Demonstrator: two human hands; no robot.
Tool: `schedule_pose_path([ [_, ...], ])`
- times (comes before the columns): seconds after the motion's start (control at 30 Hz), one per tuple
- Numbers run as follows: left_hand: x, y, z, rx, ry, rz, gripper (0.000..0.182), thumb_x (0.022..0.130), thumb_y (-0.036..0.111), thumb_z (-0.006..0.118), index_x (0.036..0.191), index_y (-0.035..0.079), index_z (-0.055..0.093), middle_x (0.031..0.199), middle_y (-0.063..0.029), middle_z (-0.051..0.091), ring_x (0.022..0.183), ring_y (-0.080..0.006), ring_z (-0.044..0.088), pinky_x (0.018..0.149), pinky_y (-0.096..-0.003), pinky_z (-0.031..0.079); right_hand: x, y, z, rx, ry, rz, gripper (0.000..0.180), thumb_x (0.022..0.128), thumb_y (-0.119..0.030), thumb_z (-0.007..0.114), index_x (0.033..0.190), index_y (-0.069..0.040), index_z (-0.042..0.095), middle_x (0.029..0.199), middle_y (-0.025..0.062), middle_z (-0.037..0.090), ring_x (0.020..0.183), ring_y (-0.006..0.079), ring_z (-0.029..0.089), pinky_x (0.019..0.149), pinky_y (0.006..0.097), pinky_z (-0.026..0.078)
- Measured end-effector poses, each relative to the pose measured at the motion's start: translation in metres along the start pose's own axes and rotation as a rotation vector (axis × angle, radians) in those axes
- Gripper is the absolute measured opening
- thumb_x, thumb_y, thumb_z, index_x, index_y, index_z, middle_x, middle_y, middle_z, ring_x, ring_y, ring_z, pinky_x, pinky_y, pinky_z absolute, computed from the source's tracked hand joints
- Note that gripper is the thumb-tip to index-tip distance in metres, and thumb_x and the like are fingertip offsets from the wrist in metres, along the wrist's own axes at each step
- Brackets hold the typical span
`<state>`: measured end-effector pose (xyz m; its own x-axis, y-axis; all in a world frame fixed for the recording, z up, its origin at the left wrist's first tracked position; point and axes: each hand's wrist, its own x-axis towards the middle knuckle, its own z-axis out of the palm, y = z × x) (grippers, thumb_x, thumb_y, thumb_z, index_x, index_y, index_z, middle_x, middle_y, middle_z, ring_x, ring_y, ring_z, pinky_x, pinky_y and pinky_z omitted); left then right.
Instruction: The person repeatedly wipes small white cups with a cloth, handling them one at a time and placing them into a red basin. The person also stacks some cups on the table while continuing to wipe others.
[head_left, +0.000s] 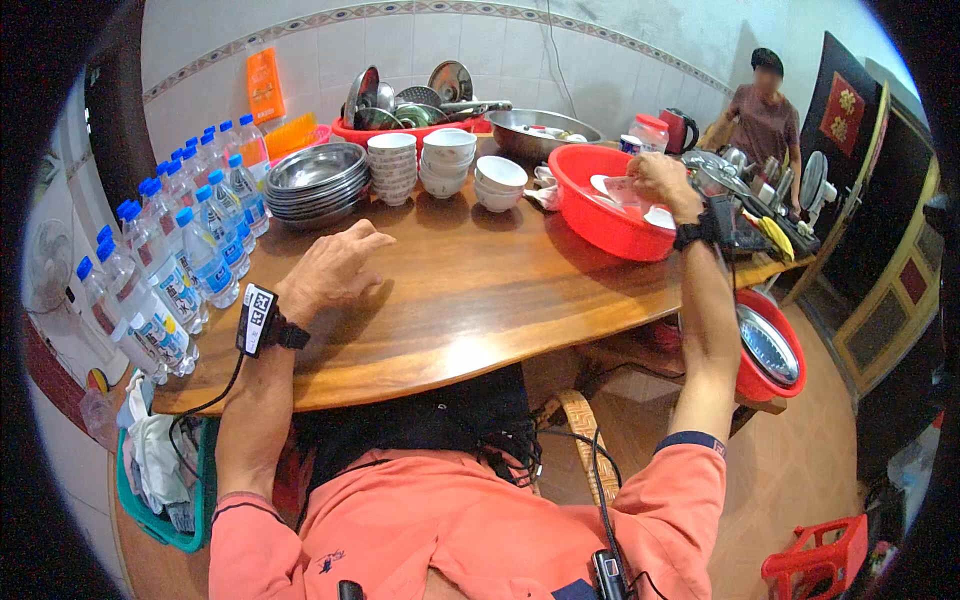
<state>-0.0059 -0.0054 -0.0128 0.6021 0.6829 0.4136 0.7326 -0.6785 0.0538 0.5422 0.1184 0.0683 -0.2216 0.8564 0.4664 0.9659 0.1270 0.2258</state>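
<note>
My left hand (335, 268) is over the left part of the wooden table, fingers loosely bent and apart, holding nothing. In front of it are a stack of steel bowls (315, 180) and a stack of patterned white bowls (392, 169). My right hand (660, 182) reaches over a red plastic basin (607, 236), its fingers curled on a blurred, translucent object (624, 190) whose kind I cannot make out. White dishes or spoons (660, 217) lie inside the basin. Two shorter stacks of white bowls, one in the middle (448, 161) and one nearer the basin (499, 184), stand between the hands.
Water bottles (172, 255) with blue caps crowd the left edge. Behind stand a red basin of lids and strainers (412, 105) and a wide steel basin (540, 135). A kettle (679, 127) and pot lids are at the right. A person (765, 112) stands beyond.
</note>
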Motion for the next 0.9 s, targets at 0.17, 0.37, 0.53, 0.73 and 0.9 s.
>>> schedule_pose_path([
  [0.17,0.001,-0.003,0.003,0.028,-0.014,0.024,0.053,0.081,0.009,0.078,0.131,0.006,0.062,0.121,-0.0159,0.062,0.108,-0.0402,0.066,0.092,-0.0465,0.058,-0.014,0.018,-0.034,0.289,-0.356,0.036,0.021,0.081,-0.015,0.069,0.095,-0.003,0.078,0.079,0.0139,0.074,0.069,0.022,0.07,0.064,0.0374,0.058],
  [0.37,0.001,-0.006,0.003,-0.008,-0.029,0.015,0.053,0.081,0.01,0.077,0.131,0.006,0.062,0.12,-0.0161,0.061,0.108,-0.0399,0.066,0.093,-0.046,0.057,-0.02,0.007,-0.03,0.43,-0.542,0.068,0.018,0.076,-0.009,0.066,0.09,-0.002,0.076,0.072,0.0071,0.073,0.065,0.0155,0.068,0.056,0.0343,0.056],
  [0.53,0.0,-0.008,0.005,0.005,-0.03,0.01,0.051,0.082,0.01,0.077,0.131,0.007,0.063,0.123,-0.0159,0.062,0.109,-0.0395,0.066,0.093,-0.0455,0.058,-0.017,0.021,0.001,0.315,-0.558,0.054,0.022,0.079,-0.01,0.065,0.095,-0.004,0.079,0.079,0.0109,0.077,0.071,0.0198,0.073,0.061,0.0372,0.057],
  [0.73,0.001,-0.008,0.007,0.02,-0.051,0.015,0.049,0.085,0.012,0.073,0.132,0.007,0.064,0.123,-0.0164,0.063,0.108,-0.0392,0.067,0.094,-0.0464,0.058,-0.019,0.03,0.04,0.038,-0.264,0.004,0.018,0.079,-0.016,0.072,0.093,-0.008,0.08,0.089,0.0189,0.077,0.084,0.032,0.076,0.073,0.0429,0.059],
  [0.9,0.0,-0.007,0.008,0.013,-0.076,-0.019,0.047,0.085,0.013,0.072,0.131,0.006,0.065,0.122,-0.0165,0.064,0.11,-0.0387,0.067,0.095,-0.0461,0.057,-0.033,0.017,0.012,0.088,-0.132,0.061,0.018,0.082,-0.022,0.075,0.095,-0.011,0.081,0.091,0.0196,0.076,0.089,0.0358,0.075,0.078,0.044,0.06],
])
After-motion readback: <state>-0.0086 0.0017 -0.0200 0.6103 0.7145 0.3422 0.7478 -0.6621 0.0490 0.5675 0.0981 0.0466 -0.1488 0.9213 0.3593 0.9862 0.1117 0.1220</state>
